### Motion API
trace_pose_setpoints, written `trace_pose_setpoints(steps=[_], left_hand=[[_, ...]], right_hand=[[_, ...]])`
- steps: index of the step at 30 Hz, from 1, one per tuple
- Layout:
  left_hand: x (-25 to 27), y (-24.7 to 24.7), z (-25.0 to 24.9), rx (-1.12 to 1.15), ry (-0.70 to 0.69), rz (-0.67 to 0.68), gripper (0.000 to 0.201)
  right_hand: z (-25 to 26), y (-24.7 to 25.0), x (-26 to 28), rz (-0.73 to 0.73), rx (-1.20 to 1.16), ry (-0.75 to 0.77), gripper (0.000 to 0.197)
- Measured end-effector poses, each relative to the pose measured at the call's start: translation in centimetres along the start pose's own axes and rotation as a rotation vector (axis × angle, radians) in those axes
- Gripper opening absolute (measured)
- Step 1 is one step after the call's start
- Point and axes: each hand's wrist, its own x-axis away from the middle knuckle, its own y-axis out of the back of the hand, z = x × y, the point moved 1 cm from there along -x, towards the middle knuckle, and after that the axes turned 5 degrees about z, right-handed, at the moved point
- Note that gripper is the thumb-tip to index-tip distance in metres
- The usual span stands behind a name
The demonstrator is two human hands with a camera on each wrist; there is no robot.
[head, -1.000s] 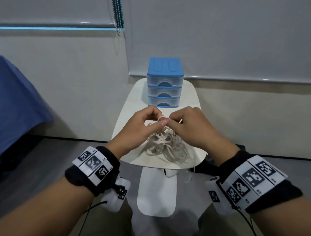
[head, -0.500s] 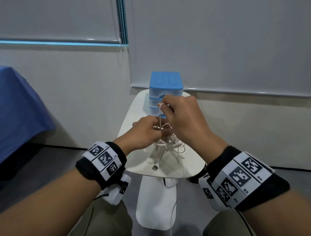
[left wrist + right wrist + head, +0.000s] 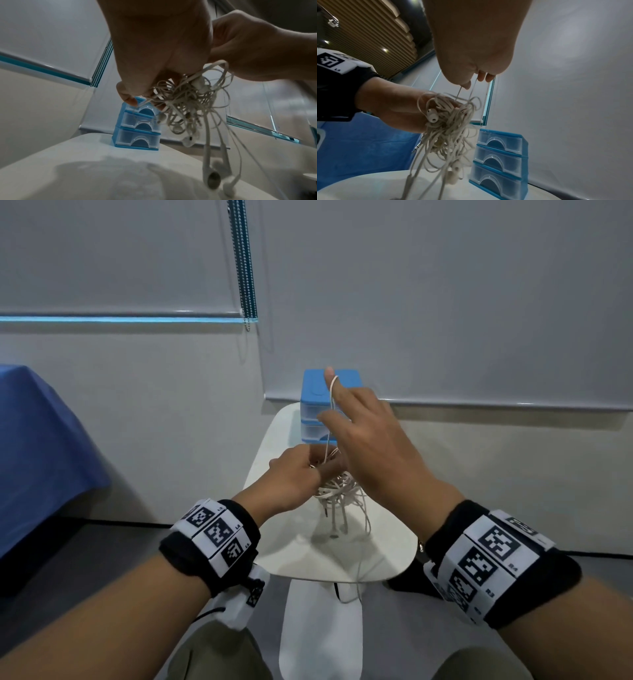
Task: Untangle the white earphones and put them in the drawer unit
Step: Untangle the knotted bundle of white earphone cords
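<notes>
On the left wristband (image 3: pixel 342 63), "L5"; left hand (image 3: pixel 294 474) grips tangled earphones (image 3: pixel 337 491).

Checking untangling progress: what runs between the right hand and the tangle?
Two white cord strands, looped over a finger of the right hand, down to the earphones tangle in the left hand; clearest in right wrist view.

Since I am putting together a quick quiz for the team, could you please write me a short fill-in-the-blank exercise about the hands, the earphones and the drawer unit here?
1. The tangled earphones hang from the grip of the left hand above the ____ table.
2. The right hand holds one loop of them up, in front of the ____ top of the drawer unit.
3. That unit has ____ drawers, all closed.

Missing words: white; blue; three.
</notes>
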Motion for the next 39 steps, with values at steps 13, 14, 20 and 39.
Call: trace_pose_setpoints(steps=[13, 14, 20, 39], left_hand=[[-0.4, -0.2, 0.5, -0.103, 0.044, -0.083, 0.016], [-0.3, -0.3, 0.7, -0.152, 0.052, -0.085, 0.015], [0.3, -0.7, 1.3, -0.256, 0.064, 0.002, 0.018], [1.3, -0.2, -0.7, -0.270, -0.144, -0.248, 0.029]], right_hand=[[0.4, 2.7, -1.0, -0.039, -0.411, -0.175, 0.062], [0.5, 3.4, -1.3, -0.071, -0.431, -0.176, 0.065], [-0.2, 6.8, -2.8, -0.275, -0.439, -0.183, 0.068], [-0.6, -1.8, 3.9, 0.193, -0.840, -0.534, 0.023]])
